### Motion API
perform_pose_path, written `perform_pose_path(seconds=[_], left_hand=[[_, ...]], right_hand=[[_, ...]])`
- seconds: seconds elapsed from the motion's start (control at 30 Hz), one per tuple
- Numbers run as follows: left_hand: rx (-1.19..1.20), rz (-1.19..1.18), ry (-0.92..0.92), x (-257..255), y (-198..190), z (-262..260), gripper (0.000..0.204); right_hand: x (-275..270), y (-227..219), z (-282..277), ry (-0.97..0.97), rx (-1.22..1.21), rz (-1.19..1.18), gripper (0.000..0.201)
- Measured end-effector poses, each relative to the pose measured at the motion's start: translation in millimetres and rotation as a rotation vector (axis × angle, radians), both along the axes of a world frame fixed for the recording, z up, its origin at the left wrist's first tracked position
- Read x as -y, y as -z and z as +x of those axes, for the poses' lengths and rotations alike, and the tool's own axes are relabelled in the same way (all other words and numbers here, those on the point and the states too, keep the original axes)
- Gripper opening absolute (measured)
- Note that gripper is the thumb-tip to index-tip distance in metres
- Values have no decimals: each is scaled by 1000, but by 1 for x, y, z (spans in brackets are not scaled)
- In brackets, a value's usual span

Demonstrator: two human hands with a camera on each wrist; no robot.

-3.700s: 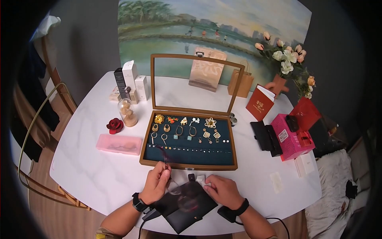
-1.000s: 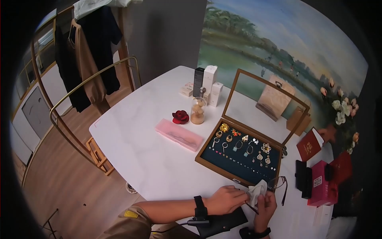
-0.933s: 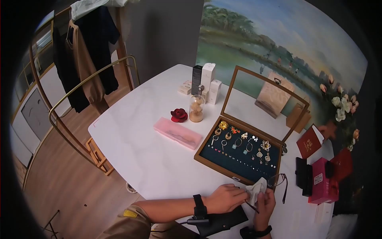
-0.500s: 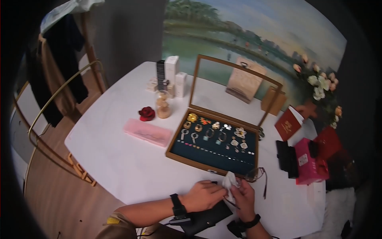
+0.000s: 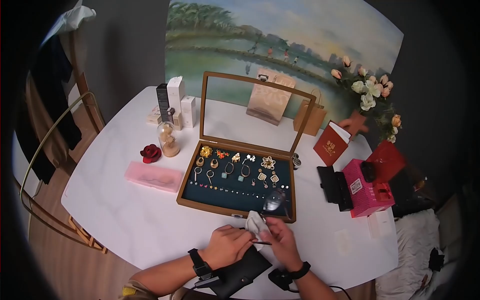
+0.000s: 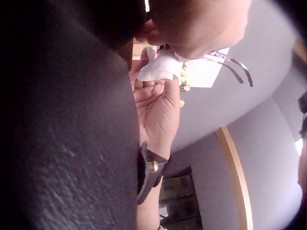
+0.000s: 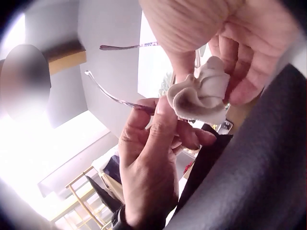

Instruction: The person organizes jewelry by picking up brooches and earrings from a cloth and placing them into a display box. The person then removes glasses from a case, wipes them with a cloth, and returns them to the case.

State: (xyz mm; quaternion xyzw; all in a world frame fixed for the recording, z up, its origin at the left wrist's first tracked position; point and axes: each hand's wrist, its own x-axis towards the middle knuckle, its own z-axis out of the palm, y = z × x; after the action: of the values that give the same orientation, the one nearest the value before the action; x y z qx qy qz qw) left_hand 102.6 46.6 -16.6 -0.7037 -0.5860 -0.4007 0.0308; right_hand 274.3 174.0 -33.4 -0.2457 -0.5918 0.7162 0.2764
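In the head view a pair of eyeglasses is held up over the front right of an open jewelry case. My left hand pinches the frame near one temple, seen clearly in the right wrist view. A pale cleaning cloth lies bunched against the glasses, gripped in my right hand. The cloth hides part of the frame. Both temples stick out past the fingers. Below the hands a black leather pouch rests on the white table.
Rows of earrings and brooches fill the case, its glass lid raised. To the left sit a pink box, a red fabric flower and a glass dome. At right are black cases and a pink box with red packaging.
Earlier the left hand held the glasses apart from the cloth in the right; now both hands meet, cloth against the glasses. The head view swung left and has come back to the right.
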Motion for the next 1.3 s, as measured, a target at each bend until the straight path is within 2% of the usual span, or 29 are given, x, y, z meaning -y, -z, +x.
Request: perform_pose_path(seconds=[0.03,0.13,0.17,0.3,0.37,0.4,0.47,0.5,0.53,0.63,0.7,0.73,0.83,0.87,0.93,1.17,1.3], left_hand=[[5,4,-3,-1,0,-1,12],[55,14,36,-1,-5,-1,12],[55,12,40,0,-6,-1,12],[49,25,22,-1,-4,1,11],[68,19,1,-2,-5,-2,10],[76,39,-35,-2,-6,-3,11],[79,59,-66,-3,-8,-7,12],[77,66,-69,-4,-8,-8,12],[77,72,-73,-4,-8,-9,11],[41,40,-29,-2,-11,-6,11],[51,23,-2,-2,-10,-3,11],[58,4,21,-1,-10,-2,10],[39,-3,43,-2,-7,-3,10],[37,-3,45,-2,-7,-4,10],[20,-24,20,-2,-7,-4,11],[-8,-26,29,-3,-9,-4,13],[-89,-46,42,-2,-10,-2,13]], right_hand=[[4,1,-3,-96,-65,29,34],[4,10,4,-128,-22,-16,41],[5,-3,3,-146,-15,8,37],[-4,-4,11,-168,120,80,28],[-12,-4,16,-84,350,318,24],[-16,-8,18,-79,345,322,24],[-20,-15,20,198,190,180,28],[-25,-8,15,334,-3,125,30],[-29,-9,14,424,-74,171,33],[-32,-17,17,493,-110,65,34],[-31,-21,17,355,-139,-91,37],[-30,-21,16,358,-143,-88,37],[-27,-14,14,141,-311,-131,47],[-27,-15,15,142,-313,-130,47],[-26,-20,16,-22,-389,-157,47],[-32,-11,17,-38,-358,-212,39],[-31,2,14,77,-215,-76,32]])
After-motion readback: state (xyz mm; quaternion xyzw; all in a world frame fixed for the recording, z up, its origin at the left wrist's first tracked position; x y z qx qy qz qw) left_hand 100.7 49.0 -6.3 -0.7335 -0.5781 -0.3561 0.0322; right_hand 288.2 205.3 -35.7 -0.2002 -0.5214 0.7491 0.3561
